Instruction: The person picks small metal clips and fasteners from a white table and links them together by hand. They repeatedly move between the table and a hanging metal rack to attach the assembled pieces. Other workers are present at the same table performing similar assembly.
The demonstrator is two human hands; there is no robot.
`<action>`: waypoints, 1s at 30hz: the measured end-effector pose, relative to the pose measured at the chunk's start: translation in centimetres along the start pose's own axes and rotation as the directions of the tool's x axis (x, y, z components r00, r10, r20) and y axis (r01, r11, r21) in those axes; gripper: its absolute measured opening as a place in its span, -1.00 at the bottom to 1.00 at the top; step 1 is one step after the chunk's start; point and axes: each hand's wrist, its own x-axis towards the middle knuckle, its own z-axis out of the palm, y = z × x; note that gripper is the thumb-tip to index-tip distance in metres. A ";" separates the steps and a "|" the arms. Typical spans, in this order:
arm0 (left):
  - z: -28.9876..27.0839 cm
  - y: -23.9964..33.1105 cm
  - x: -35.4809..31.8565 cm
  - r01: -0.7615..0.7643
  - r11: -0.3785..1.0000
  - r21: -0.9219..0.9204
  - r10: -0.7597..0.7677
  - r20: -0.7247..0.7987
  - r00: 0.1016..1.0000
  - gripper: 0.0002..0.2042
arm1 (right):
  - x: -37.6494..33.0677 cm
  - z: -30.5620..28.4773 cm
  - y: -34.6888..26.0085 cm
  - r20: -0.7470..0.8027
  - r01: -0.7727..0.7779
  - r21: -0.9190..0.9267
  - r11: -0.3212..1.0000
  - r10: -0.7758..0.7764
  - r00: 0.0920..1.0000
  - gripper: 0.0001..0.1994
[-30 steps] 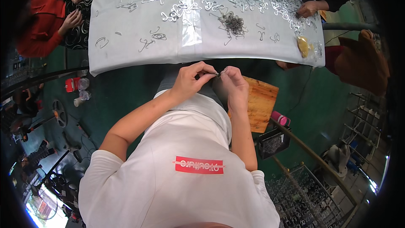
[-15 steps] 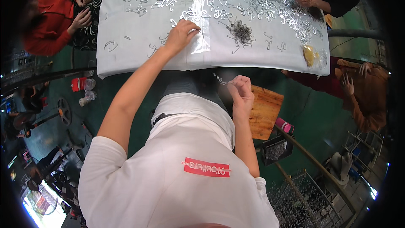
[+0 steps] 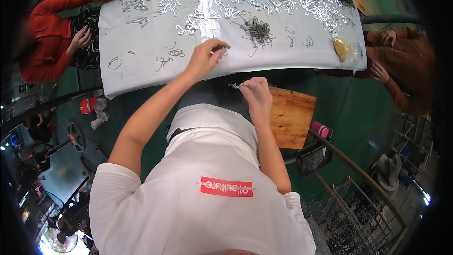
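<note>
Just above the near part of the white-covered table (image 3: pixel 151 73), my left hand (image 3: pixel 206 57) pinches a small metal hook (image 3: pixel 226 49) between thumb and fingertips. My right hand (image 3: pixel 258 95) is lower, off the table's front edge, its fingers closed on a short bunch of linked metal hooks (image 3: pixel 233 85). Bent wire hooks (image 3: pixel 188 21) lie scattered over the far half of the cloth. Beyond my left hand, to its right, is a dark tangled heap of thinner hooks (image 3: pixel 257 30). A few loose hooks (image 3: pixel 163 61) lie left of my left hand.
A person in red (image 3: pixel 49 42) sits at the left, one hand on the table edge. At the right is a person in brown (image 3: pixel 408 68). A yellow item in clear plastic (image 3: pixel 340 49) lies at the table's right corner. A wooden stool (image 3: pixel 290 118) stands beside my right forearm.
My left hand has drawn back from the scattered hooks toward the table's front edge. My right hand has shifted slightly left. The person in red has put one hand to the table edge.
</note>
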 end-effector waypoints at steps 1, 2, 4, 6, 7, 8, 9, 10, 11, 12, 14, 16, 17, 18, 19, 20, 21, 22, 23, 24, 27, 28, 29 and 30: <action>0.9 1.0 -1.2 0.085 0.987 -0.140 -0.083 0.025 0.996 -0.83 | 0.2 0.0 0.1 0.001 0.010 -0.024 1.000 -0.010 1.000 -0.93; 1.6 1.9 -2.1 0.134 0.960 -0.248 -0.128 0.038 0.991 -0.85 | 0.3 0.0 0.3 0.002 0.019 -0.049 0.999 -0.019 1.000 -0.92; 2.4 3.6 -3.7 0.165 0.952 -0.257 -0.156 0.057 0.986 -0.86 | 0.4 -0.2 0.4 -0.002 0.024 -0.076 0.997 -0.024 1.000 -0.92; 2.9 5.0 -4.7 0.045 0.977 -0.207 -0.043 0.012 0.999 -0.88 | 0.5 -0.3 0.6 -0.007 0.022 -0.077 0.997 -0.023 1.000 -0.92; 3.0 5.5 -5.1 -0.011 0.985 -0.171 0.010 -0.010 1.000 -0.89 | 0.4 -0.4 0.7 0.009 -0.001 -0.093 0.996 0.002 1.000 -0.92; 2.9 5.9 -5.4 -0.022 0.988 -0.151 0.023 0.006 1.000 -0.89 | 0.5 -0.5 0.8 0.026 -0.022 -0.109 0.994 0.025 0.999 -0.93; 2.8 6.2 -5.6 -0.025 0.992 -0.125 0.028 0.024 0.999 -0.89 | 0.6 -0.6 0.9 0.042 -0.041 -0.125 0.991 0.047 0.998 -0.93; 2.7 6.4 -5.8 -0.040 0.994 -0.099 0.044 0.039 0.998 -0.89 | 0.7 -0.7 1.0 0.067 -0.048 -0.127 0.991 0.057 0.996 -0.93; 2.6 6.5 -5.8 -0.078 0.995 -0.066 0.080 0.037 0.996 -0.88 | 0.9 -0.9 1.2 0.093 -0.055 -0.132 0.990 0.068 0.993 -0.92; 2.7 6.4 -5.8 -0.097 0.994 -0.056 0.098 0.023 0.995 -0.89 | 1.2 -1.2 1.2 0.119 -0.073 -0.146 0.987 0.090 0.989 -0.92; 2.8 6.0 -5.6 -0.173 0.984 -0.045 0.172 -0.029 0.985 -0.90 | 2.5 -2.0 1.3 0.148 -0.120 -0.122 0.985 0.138 0.979 -0.91; 2.8 5.5 -5.6 -0.174 0.982 -0.068 0.172 -0.031 0.985 -0.90 | 5.1 -2.6 1.3 0.132 -0.196 -0.156 0.968 0.217 0.967 -0.91; 2.9 5.3 -5.7 -0.171 0.982 -0.081 0.169 -0.028 0.985 -0.90 | 6.9 -2.6 1.5 0.135 -0.073 -0.254 0.964 0.110 0.985 -0.91; 2.9 5.0 -5.7 -0.159 0.984 -0.078 0.158 -0.021 0.987 -0.88 | 9.1 -2.4 1.6 0.130 0.019 -0.366 0.930 0.031 0.991 -0.90; 2.9 4.8 -5.7 -0.145 0.986 -0.076 0.145 -0.011 0.989 -0.87 | 11.5 -1.8 1.8 0.171 0.143 -0.467 0.873 -0.069 0.983 -0.89; 2.9 4.6 -5.7 -0.128 0.989 -0.076 0.128 -0.001 0.992 -0.85 | 13.9 -1.1 2.1 0.223 0.262 -0.555 0.790 -0.163 0.961 -0.88; 3.0 4.4 -5.7 -0.124 0.988 -0.089 0.124 0.000 0.992 -0.85 | 16.0 -0.1 2.4 0.243 0.305 -0.660 0.687 -0.189 0.952 -0.88; 3.1 4.3 -5.6 -0.130 0.988 -0.085 0.131 0.003 0.991 -0.85 | 17.8 1.0 2.8 0.273 0.362 -0.737 0.570 -0.238 0.932 -0.88; 3.1 4.2 -5.6 -0.134 0.987 -0.084 0.135 0.004 0.991 -0.85 | 19.5 2.0 3.1 0.308 0.372 -0.805 0.462 -0.210 0.928 -0.88; 3.2 4.1 -5.6 -0.136 0.987 -0.083 0.137 0.004 0.991 -0.85 | 20.9 3.0 3.4 0.351 0.402 -0.847 0.347 -0.203 0.914 -0.88; 3.1 3.8 -5.6 -0.147 0.987 -0.068 0.148 0.014 0.989 -0.85 | 22.5 5.2 3.8 0.507 0.516 -0.856 0.034 -0.135 0.851 -0.90; 3.0 3.7 -5.6 -0.156 0.986 -0.054 0.157 0.015 0.988 -0.85 | 22.5 5.7 3.8 0.547 0.543 -0.837 -0.068 -0.068 0.835 -0.90; 2.9 3.7 -5.7 -0.153 0.987 -0.055 0.153 0.008 0.988 -0.85 | 22.3 5.9 3.7 0.594 0.594 -0.803 -0.037 -0.123 0.795 -0.90; 2.8 3.6 -5.8 -0.152 0.987 -0.054 0.152 0.002 0.988 -0.85 | 21.7 6.0 3.6 0.627 0.632 -0.775 -0.014 -0.148 0.765 -0.91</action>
